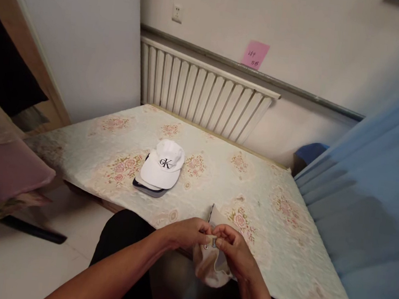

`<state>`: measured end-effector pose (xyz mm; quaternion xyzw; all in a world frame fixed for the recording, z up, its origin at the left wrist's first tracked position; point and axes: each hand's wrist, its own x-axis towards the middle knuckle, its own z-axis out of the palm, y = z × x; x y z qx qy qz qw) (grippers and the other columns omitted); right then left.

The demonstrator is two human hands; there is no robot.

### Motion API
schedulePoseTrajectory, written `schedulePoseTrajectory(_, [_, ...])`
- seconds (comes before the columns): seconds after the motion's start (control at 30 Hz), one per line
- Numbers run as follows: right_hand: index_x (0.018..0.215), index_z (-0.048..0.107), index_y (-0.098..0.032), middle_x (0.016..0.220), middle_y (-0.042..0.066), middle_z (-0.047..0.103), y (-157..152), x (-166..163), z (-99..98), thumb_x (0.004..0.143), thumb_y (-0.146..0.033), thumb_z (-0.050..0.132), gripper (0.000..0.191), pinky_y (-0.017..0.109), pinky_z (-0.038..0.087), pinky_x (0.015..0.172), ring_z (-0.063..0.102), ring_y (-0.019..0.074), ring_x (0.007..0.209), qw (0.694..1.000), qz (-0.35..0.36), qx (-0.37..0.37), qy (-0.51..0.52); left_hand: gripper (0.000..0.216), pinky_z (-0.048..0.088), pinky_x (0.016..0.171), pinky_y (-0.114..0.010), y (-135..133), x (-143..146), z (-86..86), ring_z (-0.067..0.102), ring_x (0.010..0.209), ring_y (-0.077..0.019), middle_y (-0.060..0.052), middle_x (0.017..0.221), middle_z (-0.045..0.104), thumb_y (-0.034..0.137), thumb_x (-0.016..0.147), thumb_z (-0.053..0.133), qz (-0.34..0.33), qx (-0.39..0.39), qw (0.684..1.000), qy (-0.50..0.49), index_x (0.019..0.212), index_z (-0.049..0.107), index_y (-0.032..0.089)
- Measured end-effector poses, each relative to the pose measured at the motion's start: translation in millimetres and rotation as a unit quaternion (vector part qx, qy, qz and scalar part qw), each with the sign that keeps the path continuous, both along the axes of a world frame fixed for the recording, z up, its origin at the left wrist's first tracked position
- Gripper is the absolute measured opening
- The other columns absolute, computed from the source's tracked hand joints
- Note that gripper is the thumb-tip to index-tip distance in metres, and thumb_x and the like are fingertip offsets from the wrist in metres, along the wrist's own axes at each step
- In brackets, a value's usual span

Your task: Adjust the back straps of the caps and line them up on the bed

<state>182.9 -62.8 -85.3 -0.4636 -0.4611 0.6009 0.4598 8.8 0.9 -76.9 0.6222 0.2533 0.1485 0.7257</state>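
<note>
A beige cap point(212, 273) is held between my two hands, just over the near edge of the table. My left hand point(194, 231) pinches the cap's edge close to a small metal buckle point(206, 246). On the other side, the fingers of my right hand point(235, 248) are closed on the cap's strap, and the two hands nearly touch. The brim point(222, 218) points away from me, partly hidden behind my fingers. To the left lies a small stack of caps, topped by a white cap point(164, 165) with black letters; grey and dark brims show beneath it.
A flowered cloth covers the table point(210, 179). Behind it, a white radiator point(198, 90) runs along the wall, with a pink note point(255, 54) above. A blue curtain point(370, 186) hangs at the right. Pink fabric point(5, 167) and a dark bar point(34, 229) are at the left.
</note>
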Motion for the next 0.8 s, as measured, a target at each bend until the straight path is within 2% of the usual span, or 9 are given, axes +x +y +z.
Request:
schedulePoseTrajectory(0.07, [0.091, 0.061, -0.02, 0.077, 0.001, 0.063, -2.5, 1.7, 4.1, 0.066, -0.029, 0.071, 0.029, 0.027, 0.043, 0.066, 0.057, 0.0153, 0.07, 0.999, -0.007, 0.012, -0.049, 0.023, 0.027, 0.053, -0.021, 0.3, -0.6, 0.4, 0.037, 0.056, -0.0066, 0.005, 0.063, 0.047, 0.035, 0.066, 0.063, 0.006, -0.017, 1.0, -0.004, 0.07, 0.053, 0.014])
schedulePoseTrajectory(0.13, [0.094, 0.062, -0.022, 0.082, 0.001, 0.064, -6.4, 1.9, 12.7, 0.065, -0.024, 0.071, 0.03, 0.029, 0.044, 0.071, 0.058, 0.0177, 0.077, 0.989, -0.008, 0.046, -0.142, 0.021, 0.028, 0.054, -0.021, 1.2, -1.2, 0.3, 0.039, 0.056, -0.0066, 0.005, 0.064, 0.049, 0.032, 0.065, 0.063, 0.015, -0.025, 1.0, -0.004, 0.072, 0.055, 0.014])
schedulePoseTrajectory(0.23, [0.09, 0.065, -0.023, 0.089, 0.003, 0.064, -13.3, -1.2, 26.2, 0.068, -0.018, 0.066, 0.023, 0.032, 0.043, 0.079, 0.058, 0.0205, 0.087, 0.95, -0.007, 0.124, -0.287, 0.016, 0.028, 0.054, -0.02, 2.5, -1.7, 0.9, 0.04, 0.056, -0.0068, 0.005, 0.063, 0.049, 0.027, 0.065, 0.061, 0.021, -0.02, 1.0, -0.001, 0.073, 0.057, 0.014])
schedulePoseTrajectory(0.3, [0.088, 0.065, -0.023, 0.089, 0.003, 0.065, -16.9, -3.9, 29.9, 0.072, -0.017, 0.062, 0.018, 0.031, 0.043, 0.08, 0.059, 0.0204, 0.087, 0.93, -0.015, 0.16, -0.33, 0.015, 0.029, 0.054, -0.02, 2.6, -1.9, 2.2, 0.041, 0.056, -0.0069, 0.005, 0.064, 0.05, 0.025, 0.065, 0.06, 0.02, -0.015, 1.0, 0.002, 0.074, 0.058, 0.014])
schedulePoseTrajectory(0.43, [0.089, 0.062, -0.023, 0.087, 0.003, 0.065, -19.7, -5.7, 23.4, 0.075, -0.018, 0.059, 0.016, 0.029, 0.044, 0.076, 0.059, 0.0196, 0.084, 0.913, -0.038, 0.191, -0.358, 0.015, 0.03, 0.055, -0.02, 1.0, -2.9, 5.7, 0.042, 0.058, -0.0073, 0.005, 0.065, 0.051, 0.026, 0.066, 0.059, 0.016, 0.009, 1.0, 0.007, 0.075, 0.059, 0.014])
schedulePoseTrajectory(0.6, [0.089, 0.061, -0.023, 0.085, 0.002, 0.066, -17.9, -5.6, 16.0, 0.076, -0.019, 0.059, 0.014, 0.027, 0.043, 0.073, 0.059, 0.0188, 0.082, 0.904, -0.061, 0.19, -0.378, 0.016, 0.029, 0.053, -0.019, -1.0, -4.5, 5.2, 0.041, 0.059, -0.0074, 0.005, 0.067, 0.05, 0.025, 0.068, 0.057, 0.021, 0.035, 0.999, 0.025, 0.08, 0.058, 0.015])
schedulePoseTrajectory(0.7, [0.086, 0.061, -0.022, 0.082, 0.002, 0.065, -16.6, -6.7, 16.2, 0.076, -0.02, 0.059, 0.011, 0.027, 0.043, 0.071, 0.059, 0.0186, 0.078, 0.902, -0.072, 0.182, -0.384, 0.019, 0.027, 0.051, -0.019, -1.8, -4.6, 3.3, 0.04, 0.056, -0.0069, 0.006, 0.066, 0.049, 0.021, 0.066, 0.057, 0.033, 0.022, 0.999, 0.023, 0.085, 0.056, 0.016])
schedulePoseTrajectory(0.8, [0.086, 0.061, -0.021, 0.082, 0.002, 0.065, -16.2, -7.1, 15.8, 0.075, -0.021, 0.059, 0.011, 0.028, 0.043, 0.07, 0.059, 0.0189, 0.078, 0.904, -0.076, 0.177, -0.382, 0.03, 0.029, 0.052, -0.019, -2.3, -4.5, 2.5, 0.043, 0.059, -0.0071, 0.005, 0.072, 0.051, 0.02, 0.065, 0.059, 0.043, -0.011, 0.998, -0.034, 0.094, 0.053, 0.018])
